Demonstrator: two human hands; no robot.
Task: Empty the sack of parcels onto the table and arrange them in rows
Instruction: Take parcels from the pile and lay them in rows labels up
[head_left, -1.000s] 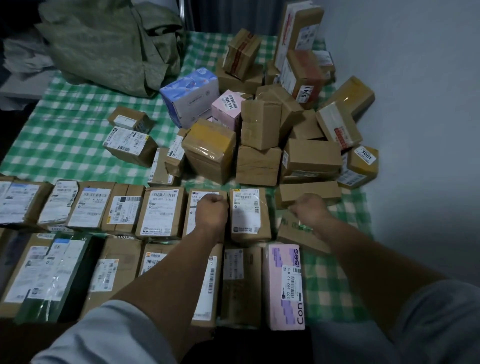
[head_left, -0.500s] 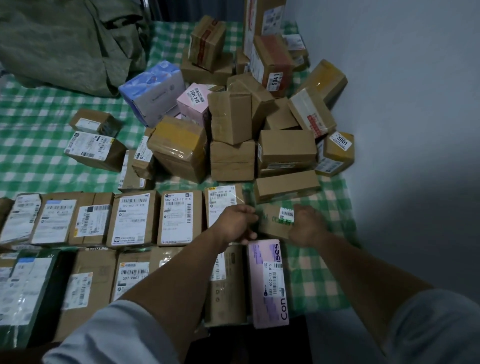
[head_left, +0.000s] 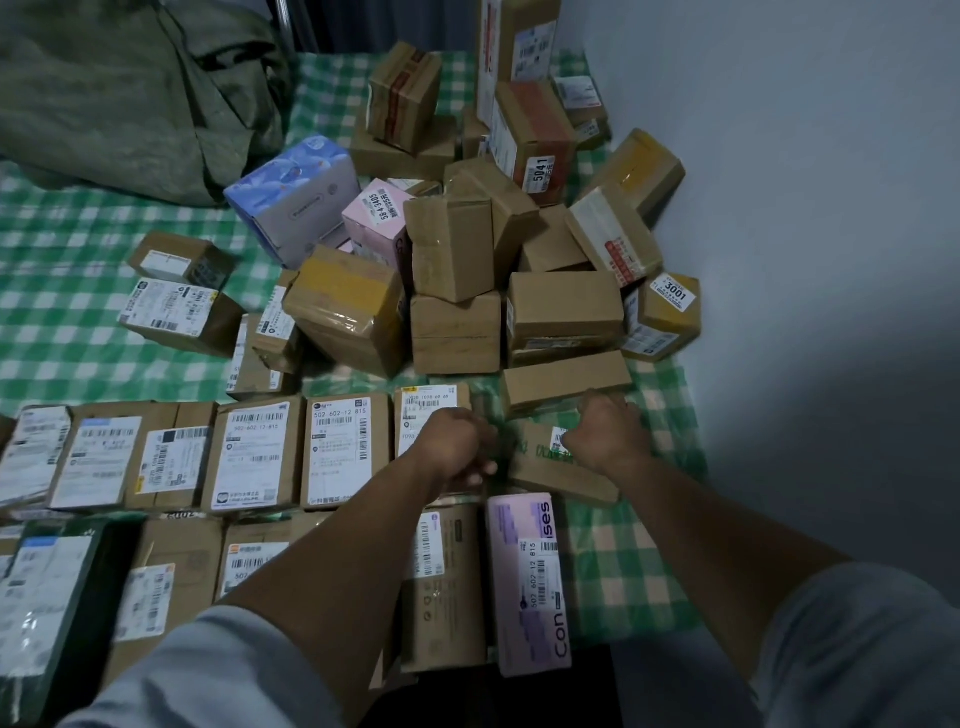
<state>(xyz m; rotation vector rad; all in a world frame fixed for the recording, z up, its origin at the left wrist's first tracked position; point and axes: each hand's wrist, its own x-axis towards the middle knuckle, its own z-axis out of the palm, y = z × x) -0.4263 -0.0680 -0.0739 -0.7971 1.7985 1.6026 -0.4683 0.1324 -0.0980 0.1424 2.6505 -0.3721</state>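
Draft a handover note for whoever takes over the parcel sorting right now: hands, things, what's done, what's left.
Right hand grips the green-printed box, askew at the right end of the back row; left hand is curled at its left edge, grip unclear.
Sack lies crumpled, far left.
Done: back and front row partly laid.
Left: square this box, then line up the loose pile.

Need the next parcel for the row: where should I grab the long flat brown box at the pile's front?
Probably its two short ends, from the near side: the long flat brown box lies flat, broadside to you, the pile crowding behind.
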